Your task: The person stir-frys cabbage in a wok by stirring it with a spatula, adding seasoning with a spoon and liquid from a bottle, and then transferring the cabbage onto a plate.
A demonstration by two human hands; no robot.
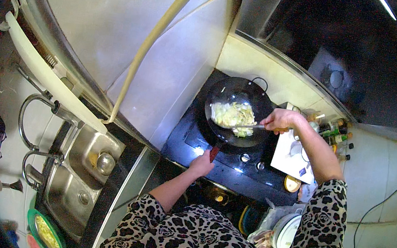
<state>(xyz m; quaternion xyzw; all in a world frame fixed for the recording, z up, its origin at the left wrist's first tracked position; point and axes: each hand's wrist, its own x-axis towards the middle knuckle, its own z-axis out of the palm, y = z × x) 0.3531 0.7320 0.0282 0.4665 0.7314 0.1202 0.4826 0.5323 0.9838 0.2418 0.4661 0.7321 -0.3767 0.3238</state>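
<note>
A dark wok (239, 92) with a loop handle at its far rim rests on the black gas stove (190, 130). My left hand (201, 164) grips its reddish-brown handle (214, 153) at the near side. Pale green and white chopped leafy vegetable, which looks like cabbage (231, 113), lies in the bottom of the wok. My right hand (280, 120) holds a metal spatula (254, 127) from the right, its head among the vegetable pieces and partly hidden by them. Two control knobs (245, 158) show on the stove's near part.
Right of the stove are a white surface (285, 157), several bottles (338, 135) and a white lidded pot (288, 233). A double steel sink (83, 169) with a metal bowl or ladle (106, 164) lies left, near a green basket of chopped vegetable (46, 233). A range hood (337, 85) hangs above right.
</note>
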